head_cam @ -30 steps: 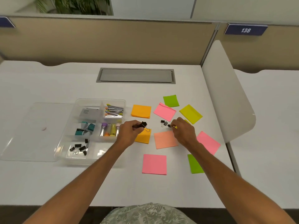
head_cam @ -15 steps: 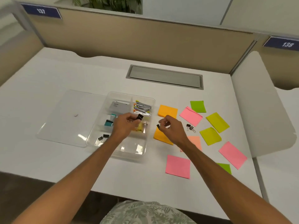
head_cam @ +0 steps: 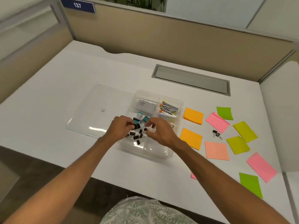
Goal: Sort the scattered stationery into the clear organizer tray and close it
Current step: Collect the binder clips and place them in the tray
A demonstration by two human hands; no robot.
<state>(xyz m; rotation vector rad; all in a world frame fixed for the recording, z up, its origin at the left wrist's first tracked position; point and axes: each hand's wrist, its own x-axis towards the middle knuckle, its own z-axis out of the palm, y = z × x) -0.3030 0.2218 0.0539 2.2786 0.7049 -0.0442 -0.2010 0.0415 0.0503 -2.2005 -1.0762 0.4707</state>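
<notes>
While I look down, room: beige partition walls (head_cam: 161, 38) ring the space, with a blue plate marked 137 (head_cam: 78, 5) at upper left and green leaves above the far wall.
Bench: my white bench (head_cam: 48, 88) has a grey cable hatch (head_cam: 191, 80) set into it near the far edge.
Lid: the clear lid (head_cam: 90, 113) lies flat, touching the tray's left side.
Tray: the clear organizer tray (head_cam: 161, 155) sits mid-bench, uncovered; a grey box and coloured clips fill its far compartments, teal pieces the middle, and loose black binder clips (head_cam: 135, 136) the near-left compartment.
Left hand: my left hand (head_cam: 120, 126) hovers over the tray's near-left compartment, palm down, fingers pinched shut on a black binder clip (head_cam: 137, 126).
Right hand: my right hand (head_cam: 159, 131) hangs just beside it over the tray, fingertips pinching a small binder clip (head_cam: 146, 129).
Sticky notes: orange, pink, salmon, yellow and green sticky notes (head_cam: 193, 116) lie scattered to the right of the tray.
Stray clips: two black clips (head_cam: 216, 134) rest on the bench between the pink and yellow notes.
</notes>
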